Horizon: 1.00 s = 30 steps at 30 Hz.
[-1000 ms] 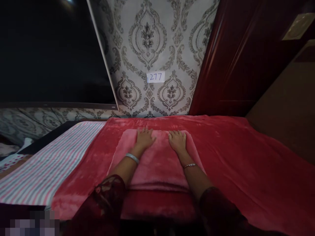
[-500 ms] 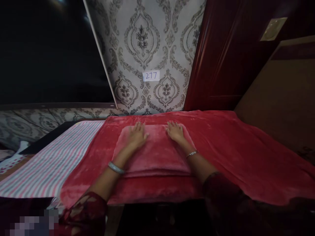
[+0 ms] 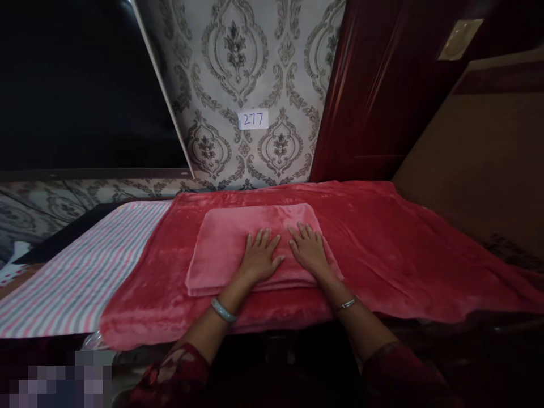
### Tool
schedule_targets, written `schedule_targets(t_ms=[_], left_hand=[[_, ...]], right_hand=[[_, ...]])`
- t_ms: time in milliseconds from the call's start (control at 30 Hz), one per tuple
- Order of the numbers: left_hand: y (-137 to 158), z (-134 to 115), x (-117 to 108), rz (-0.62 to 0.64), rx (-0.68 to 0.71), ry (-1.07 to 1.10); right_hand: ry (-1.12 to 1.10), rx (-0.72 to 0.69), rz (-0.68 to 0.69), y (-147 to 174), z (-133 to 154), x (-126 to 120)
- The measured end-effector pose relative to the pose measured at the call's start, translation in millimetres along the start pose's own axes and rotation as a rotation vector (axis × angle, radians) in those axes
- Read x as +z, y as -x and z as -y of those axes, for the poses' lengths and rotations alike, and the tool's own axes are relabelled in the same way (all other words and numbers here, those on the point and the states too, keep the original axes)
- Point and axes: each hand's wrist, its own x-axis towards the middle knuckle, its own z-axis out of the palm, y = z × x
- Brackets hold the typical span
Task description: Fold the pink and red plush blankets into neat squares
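A folded pink towel (image 3: 225,241) of plush cloth lies flat, its folded layers showing along the near edge. Beneath it spreads a red plush blanket (image 3: 374,255) that drapes over the front edge. My left hand (image 3: 260,258) rests palm down on the middle of the folded towel, fingers spread. Palm down too, my right hand (image 3: 309,249) lies on the towel's right part with its fingers apart. Neither hand grasps anything.
A striped cloth (image 3: 93,260) lies at the left, partly beside the blanket. Behind it stands a large dark screen (image 3: 85,85). A cardboard box (image 3: 480,170) rises at the right, near a dark red wooden panel (image 3: 369,90). A paper label (image 3: 254,119) marks the patterned wall.
Both hands have slid back towards me from the far edge of the folded towel. The left hand has also shifted right, and the view has tilted slightly.
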Motion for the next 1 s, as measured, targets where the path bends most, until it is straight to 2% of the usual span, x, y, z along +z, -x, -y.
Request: schedule_targets(t_ms=[100,200,267,367,533,633,800,900,1000], left_hand=[[17,19,-9,0.006,-0.091,-0.035],[47,49,-12,-0.026,-0.226,-0.104],[70,70,-10,-0.076,-0.269,-0.149],[102,100,-1,-0.142,-0.221,-0.165],[136,137,16,-0.239,-0.018,-0.096],[144,149,23,-0.331,0.035,-0.075],[145,155,29,-0.431,0.057,-0.048],[143,154,30,-0.475,0.069,-0.051],[141,151,29,-0.528,0.048,-0.1]], right_hand=[[-0.003,0.005,-0.002,0,0,-3],[0.002,-0.001,-0.006,2,-1,-2],[0.001,-0.009,-0.009,2,-2,-1],[-0.007,-0.009,-0.014,1,-1,-1],[-0.048,-0.013,0.026,1,-3,-11],[-0.103,-0.093,0.039,18,-15,-17],[-0.153,-0.267,-0.013,81,-55,-11],[-0.177,-0.25,-0.032,106,-76,-2],[-0.202,-0.215,-0.081,110,-82,6]])
